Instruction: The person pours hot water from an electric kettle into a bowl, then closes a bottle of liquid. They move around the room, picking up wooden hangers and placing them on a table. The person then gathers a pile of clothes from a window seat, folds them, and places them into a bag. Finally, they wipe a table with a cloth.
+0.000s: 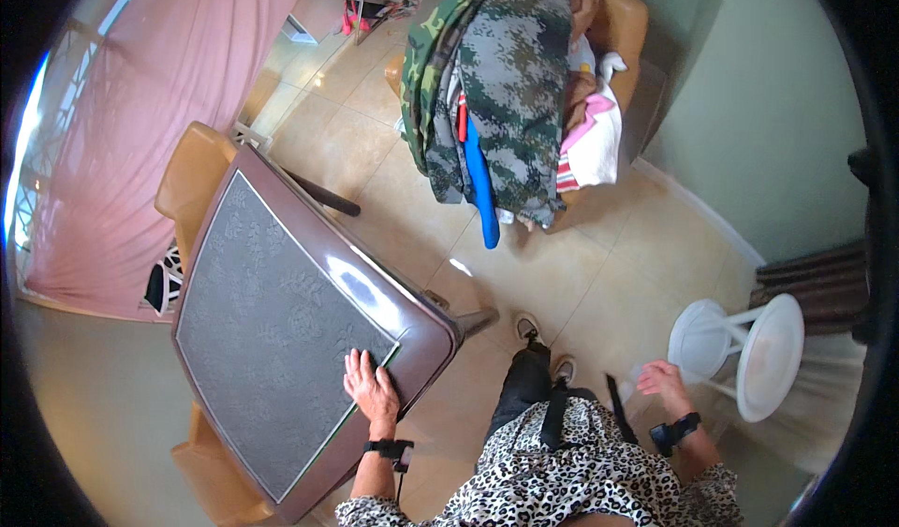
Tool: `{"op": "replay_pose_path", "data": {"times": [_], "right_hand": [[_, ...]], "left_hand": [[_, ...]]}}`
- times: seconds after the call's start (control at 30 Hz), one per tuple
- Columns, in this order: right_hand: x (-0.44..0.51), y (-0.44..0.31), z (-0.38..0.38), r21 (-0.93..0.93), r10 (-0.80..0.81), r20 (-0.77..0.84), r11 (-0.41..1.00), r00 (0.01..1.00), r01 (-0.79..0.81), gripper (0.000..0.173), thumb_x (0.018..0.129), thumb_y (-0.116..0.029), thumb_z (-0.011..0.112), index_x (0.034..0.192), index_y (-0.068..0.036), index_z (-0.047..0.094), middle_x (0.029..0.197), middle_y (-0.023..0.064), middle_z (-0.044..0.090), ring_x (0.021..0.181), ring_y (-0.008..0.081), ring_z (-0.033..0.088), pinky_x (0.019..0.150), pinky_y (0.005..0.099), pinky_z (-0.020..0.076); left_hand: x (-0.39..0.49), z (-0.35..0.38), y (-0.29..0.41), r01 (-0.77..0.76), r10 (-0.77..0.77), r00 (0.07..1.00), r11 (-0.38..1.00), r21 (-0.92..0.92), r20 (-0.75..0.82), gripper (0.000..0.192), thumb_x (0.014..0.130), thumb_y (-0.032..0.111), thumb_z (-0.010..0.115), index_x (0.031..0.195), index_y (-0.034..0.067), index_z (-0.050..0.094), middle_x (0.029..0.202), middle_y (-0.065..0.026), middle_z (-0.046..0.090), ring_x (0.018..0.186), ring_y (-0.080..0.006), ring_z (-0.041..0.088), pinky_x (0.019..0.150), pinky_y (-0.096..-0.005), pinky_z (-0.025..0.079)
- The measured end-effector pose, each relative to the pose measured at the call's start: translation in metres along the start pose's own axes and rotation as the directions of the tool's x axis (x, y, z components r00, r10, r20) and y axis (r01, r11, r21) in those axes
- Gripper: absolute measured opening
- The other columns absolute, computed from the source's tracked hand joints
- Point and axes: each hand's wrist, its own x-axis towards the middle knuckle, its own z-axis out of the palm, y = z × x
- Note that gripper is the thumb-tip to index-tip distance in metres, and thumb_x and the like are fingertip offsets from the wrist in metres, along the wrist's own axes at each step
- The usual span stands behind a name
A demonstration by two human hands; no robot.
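My left hand [372, 392] rests flat, fingers spread, on the front corner of a table [430, 339]. Under its fingers is the edge of a dark grey embossed panel [274, 316] set within the glossy brown rim. My right hand [660, 379] hangs in the air at my side, loosely bent, with nothing visible in its grasp. Closest to it is a white round-topped stool [770, 358], which looks tipped on its side. A faint pale shape beside the right fingers is too blurred to name. Black straps are on both wrists.
Ahead, camouflage garments [516, 85] and other clothes cover a tan chair [621, 21]; a blue strip of fabric [480, 183] hangs down. Tan chairs [193, 169] stand along the table's far side. A table leg [477, 322] juts out near my shoes [527, 327]. A pink curtain [161, 106] hangs left.
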Motion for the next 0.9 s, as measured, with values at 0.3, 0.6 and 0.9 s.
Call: {"op": "replay_pose_path", "data": {"times": [0.3,0.6,0.9], "right_hand": [[0.074,-0.118,0.046,-0.298,0.036,0.221,0.954,0.974,0.032,0.022,0.089,-0.019,0.053,0.1,-0.001,0.059,0.082,0.0054,0.063,0.066,0.0107,0.061,0.056,0.0225,0.0471],[0.159,-0.268,0.098,-0.464,-0.131,0.403,0.824,0.906,0.326,0.021,0.084,-0.017,0.059,0.1,-0.003,0.06,0.082,0.0029,0.063,0.069,0.0102,0.058,0.061,0.0258,0.0473],[0.277,-0.573,0.152,-0.538,-0.868,0.341,0.135,0.362,0.832,0.078,0.068,-0.021,0.07,0.134,-0.002,0.033,0.134,0.0204,0.04,0.124,0.032,0.039,0.102,0.0365,0.0319]], "left_hand": [[0.005,-0.011,0.006,0.043,-0.043,0.999,0.999,0.006,0.009,0.041,0.085,0.021,0.044,0.12,0.0,0.048,0.135,-0.0186,0.04,0.129,-0.0346,0.031,0.105,-0.0486,0.018],[0.028,-0.02,0.021,0.056,-0.059,0.996,0.997,-0.053,-0.06,0.036,0.086,0.022,0.052,0.113,-0.002,0.054,0.125,-0.0236,0.046,0.117,-0.0391,0.04,0.098,-0.0424,0.033],[0.136,-0.035,0.048,0.466,-0.425,0.85,0.882,-0.069,0.311,0.097,0.065,0.039,0.077,0.139,0.004,0.025,0.142,-0.0293,0.016,0.129,-0.0434,0.022,0.105,-0.0497,0.024]]}}
